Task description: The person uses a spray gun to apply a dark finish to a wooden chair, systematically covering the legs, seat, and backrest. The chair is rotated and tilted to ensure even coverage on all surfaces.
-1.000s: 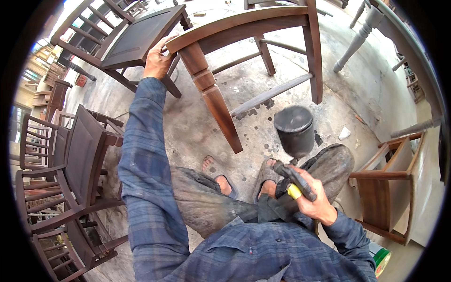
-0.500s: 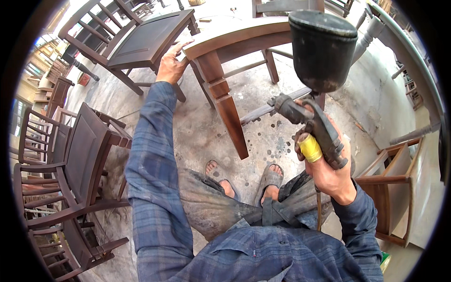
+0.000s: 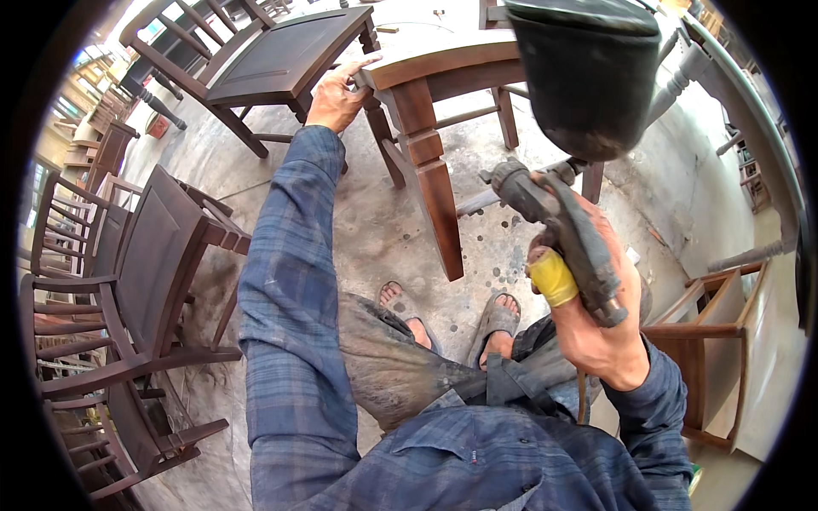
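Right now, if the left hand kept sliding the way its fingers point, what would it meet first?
The left hand already rests at the wooden table corner; going on, its fingers would probably slide onto that tabletop, though depth is unclear.

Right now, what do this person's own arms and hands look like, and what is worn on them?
Both arms wear long sleeves of a blue plaid woven shirt, faded and dusty. The left sleeve ends in a buttoned cuff at the wrist; the right sleeve looks darker. The left hand and right hand are bare: no gloves, rings or watch visible.
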`<move>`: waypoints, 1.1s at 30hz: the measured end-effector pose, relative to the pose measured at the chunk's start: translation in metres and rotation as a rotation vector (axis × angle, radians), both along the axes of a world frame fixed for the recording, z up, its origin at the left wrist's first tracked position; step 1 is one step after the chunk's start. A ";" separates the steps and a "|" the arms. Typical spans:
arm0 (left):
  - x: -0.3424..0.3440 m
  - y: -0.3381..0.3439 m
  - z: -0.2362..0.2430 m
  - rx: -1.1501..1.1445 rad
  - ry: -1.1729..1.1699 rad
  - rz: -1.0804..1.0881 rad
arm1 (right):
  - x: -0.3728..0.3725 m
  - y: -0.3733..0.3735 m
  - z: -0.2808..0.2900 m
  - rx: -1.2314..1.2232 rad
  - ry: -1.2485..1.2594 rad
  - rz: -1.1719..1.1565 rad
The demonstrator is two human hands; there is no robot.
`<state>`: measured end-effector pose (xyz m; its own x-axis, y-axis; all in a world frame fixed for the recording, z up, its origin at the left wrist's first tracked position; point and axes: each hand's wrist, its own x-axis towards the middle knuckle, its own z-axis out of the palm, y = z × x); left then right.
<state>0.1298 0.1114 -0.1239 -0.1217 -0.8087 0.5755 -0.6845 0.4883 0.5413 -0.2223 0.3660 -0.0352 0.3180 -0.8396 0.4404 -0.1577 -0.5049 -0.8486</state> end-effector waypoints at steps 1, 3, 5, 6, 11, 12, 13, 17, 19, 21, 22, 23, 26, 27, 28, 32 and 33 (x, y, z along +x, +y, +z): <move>0.000 0.000 0.001 -0.011 -0.016 0.000 | 0.005 0.001 0.004 -0.030 0.016 0.000; -0.002 0.002 0.002 -0.030 -0.043 -0.007 | 0.006 -0.006 0.003 -0.263 0.142 0.030; -0.003 0.006 0.004 -0.007 -0.009 -0.013 | 0.009 -0.001 -0.001 -0.207 0.105 0.042; -0.004 0.007 0.005 0.005 -0.016 -0.002 | 0.008 -0.003 0.000 -0.248 0.132 0.062; -0.012 0.014 0.010 0.014 -0.007 0.044 | 0.003 0.005 -0.006 -0.242 0.143 0.072; -0.011 0.011 0.007 -0.040 -0.011 0.028 | 0.004 0.005 -0.003 -0.226 0.149 0.073; -0.011 0.008 0.004 -0.094 -0.016 0.012 | 0.004 0.003 0.001 -0.210 0.155 0.074; -0.003 0.007 -0.001 -0.071 -0.015 0.006 | 0.014 -0.008 0.000 -0.242 0.166 0.075; -0.004 0.005 -0.002 -0.089 -0.026 0.026 | 0.016 -0.009 -0.008 -0.268 0.109 0.097; -0.004 0.001 -0.002 -0.028 0.021 -0.021 | 0.013 -0.005 -0.020 -0.283 0.093 0.113; -0.004 -0.002 -0.002 0.003 0.045 -0.043 | 0.010 -0.001 -0.024 -0.275 0.109 0.126; -0.003 -0.004 -0.003 -0.101 0.013 -0.026 | 0.009 0.001 -0.030 -0.270 0.123 0.141; 0.004 -0.011 -0.004 -0.097 0.000 -0.018 | 0.003 0.017 -0.042 -0.149 0.206 0.160; 0.003 -0.016 -0.006 -0.100 0.011 -0.024 | 0.000 0.023 -0.052 -0.110 0.190 0.148; 0.005 -0.020 -0.008 -0.091 0.023 -0.027 | -0.003 0.027 -0.059 -0.120 0.216 0.168; 0.004 -0.022 -0.010 -0.093 0.075 -0.022 | -0.012 0.043 -0.086 -0.079 0.255 0.223; 0.001 -0.023 -0.010 -0.088 0.112 -0.002 | -0.015 0.047 -0.095 -0.059 0.248 0.218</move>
